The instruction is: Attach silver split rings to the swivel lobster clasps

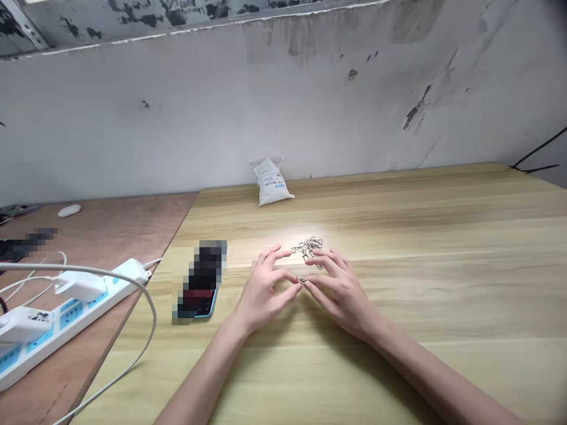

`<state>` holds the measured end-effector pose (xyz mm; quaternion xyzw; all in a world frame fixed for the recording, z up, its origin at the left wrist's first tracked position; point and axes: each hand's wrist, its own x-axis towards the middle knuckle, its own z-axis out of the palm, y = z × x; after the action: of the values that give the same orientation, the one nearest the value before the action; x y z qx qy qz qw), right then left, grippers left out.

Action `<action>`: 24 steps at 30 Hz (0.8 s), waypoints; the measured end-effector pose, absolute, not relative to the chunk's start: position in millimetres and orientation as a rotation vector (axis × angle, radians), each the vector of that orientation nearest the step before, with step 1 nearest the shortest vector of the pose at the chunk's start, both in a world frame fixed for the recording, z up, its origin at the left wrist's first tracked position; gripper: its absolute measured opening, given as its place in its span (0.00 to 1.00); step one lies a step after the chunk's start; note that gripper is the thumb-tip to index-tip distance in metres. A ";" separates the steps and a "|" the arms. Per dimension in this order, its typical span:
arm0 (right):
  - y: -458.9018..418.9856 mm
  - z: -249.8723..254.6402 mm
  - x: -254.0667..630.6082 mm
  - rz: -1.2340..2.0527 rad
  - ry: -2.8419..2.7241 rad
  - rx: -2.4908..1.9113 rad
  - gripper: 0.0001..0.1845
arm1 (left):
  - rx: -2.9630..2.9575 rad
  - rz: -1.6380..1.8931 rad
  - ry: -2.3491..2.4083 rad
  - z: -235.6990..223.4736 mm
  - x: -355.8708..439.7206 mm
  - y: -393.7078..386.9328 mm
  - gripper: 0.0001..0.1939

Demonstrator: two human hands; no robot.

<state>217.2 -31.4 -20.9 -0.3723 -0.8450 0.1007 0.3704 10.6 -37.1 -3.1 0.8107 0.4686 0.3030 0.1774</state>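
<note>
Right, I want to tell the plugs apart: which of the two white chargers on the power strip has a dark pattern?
The charger at the picture's left edge does; the other charger, nearer the left hand, looks plain white.

hands [268,283] [343,289] close together, both seemingly pinching

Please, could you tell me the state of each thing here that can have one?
Left hand: fingertips closed on small metal piece.
Right hand: fingertips at the same piece.
Small metal piece: held; open or closed, cannot tell.
Metal clasps: loosely heaped.
White packet: plump; sealing unclear.
Phone: lying down; screen obscured.
Power strip: chargers plugged in; power unclear.
</note>
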 end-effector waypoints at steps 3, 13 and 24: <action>-32.5 -21.7 214.2 0.267 -2.137 -0.951 0.09 | 2.276 0.870 1.349 -2.9 10.8 -37.4 0.04; -33.7 -21.7 211.5 0.293 -2.096 -0.926 0.09 | 2.072 0.880 1.405 -6.6 12.9 -35.2 0.04; -34.4 -22.4 210.5 0.231 -2.158 -0.911 0.08 | 1.994 0.914 1.383 -2.1 12.5 -36.4 0.05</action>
<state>210.5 -34.4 -22.4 -0.3575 -0.8466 0.0907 0.3838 12.5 -36.4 -2.1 0.7402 0.5134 0.3394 0.2708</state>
